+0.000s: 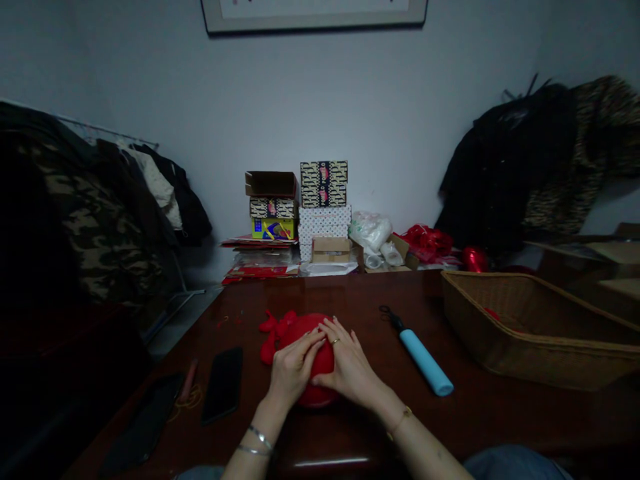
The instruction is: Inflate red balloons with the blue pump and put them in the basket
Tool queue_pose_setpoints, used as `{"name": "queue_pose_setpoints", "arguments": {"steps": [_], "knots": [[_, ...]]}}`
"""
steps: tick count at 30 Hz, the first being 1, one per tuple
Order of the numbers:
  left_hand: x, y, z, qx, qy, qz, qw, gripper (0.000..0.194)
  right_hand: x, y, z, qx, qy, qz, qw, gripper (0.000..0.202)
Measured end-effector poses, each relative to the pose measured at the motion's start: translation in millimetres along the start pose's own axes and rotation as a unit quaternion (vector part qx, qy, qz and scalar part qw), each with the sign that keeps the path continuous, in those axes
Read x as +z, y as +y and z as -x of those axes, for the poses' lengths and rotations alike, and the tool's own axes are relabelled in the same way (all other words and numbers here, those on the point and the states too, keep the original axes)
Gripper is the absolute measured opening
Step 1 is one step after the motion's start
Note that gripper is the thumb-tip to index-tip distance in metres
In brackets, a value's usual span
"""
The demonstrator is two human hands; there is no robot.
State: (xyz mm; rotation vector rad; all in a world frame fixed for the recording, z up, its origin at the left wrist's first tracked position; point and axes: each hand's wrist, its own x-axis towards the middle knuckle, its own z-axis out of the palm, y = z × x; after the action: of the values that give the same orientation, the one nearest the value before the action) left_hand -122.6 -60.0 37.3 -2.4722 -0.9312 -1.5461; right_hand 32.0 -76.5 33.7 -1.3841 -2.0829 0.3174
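Note:
On the table in front of me rests a round, shiny red balloon, with a cluster of smaller red balloon pieces at its left side. My left hand lies over the balloon's left part, its fingers bent and pressed together near the top. From the right, my right hand clasps the balloon, thumb low and fingers reaching up to meet the left fingertips. Whether the fingertips pinch a small piece between them is hidden. Right of my hands lies a light blue hand pump with a black end.
A wicker basket with something red inside stands at the right. To the left lie a black phone, another dark flat device and a reddish stick with thin cord. Stacked boxes and plastic bags stand beyond the table.

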Motion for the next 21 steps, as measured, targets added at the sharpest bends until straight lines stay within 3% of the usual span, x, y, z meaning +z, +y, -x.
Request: {"name": "queue_pose_setpoints", "arguments": {"steps": [7,10,13,21], "knots": [[8.0,-4.4,-0.2,0.059,-0.025,0.021,0.998,0.028,-16.4,18.3,3.2,-0.030,-0.066,-0.052,0.996,0.126],[8.8,-4.9,0.3,0.047,-0.030,0.023,0.998,0.029,-25.9,35.1,8.5,-0.020,-0.076,-0.064,0.995,0.109],[7.5,-3.8,-0.1,0.029,-0.024,0.020,0.999,0.027,-27.8,61.3,18.7,0.038,-0.046,-0.040,0.997,0.080],[8.4,-0.7,0.5,0.027,-0.020,0.018,0.999,0.026,7.1,122.0,61.7,0.129,0.000,0.084,0.988,0.042]]}}
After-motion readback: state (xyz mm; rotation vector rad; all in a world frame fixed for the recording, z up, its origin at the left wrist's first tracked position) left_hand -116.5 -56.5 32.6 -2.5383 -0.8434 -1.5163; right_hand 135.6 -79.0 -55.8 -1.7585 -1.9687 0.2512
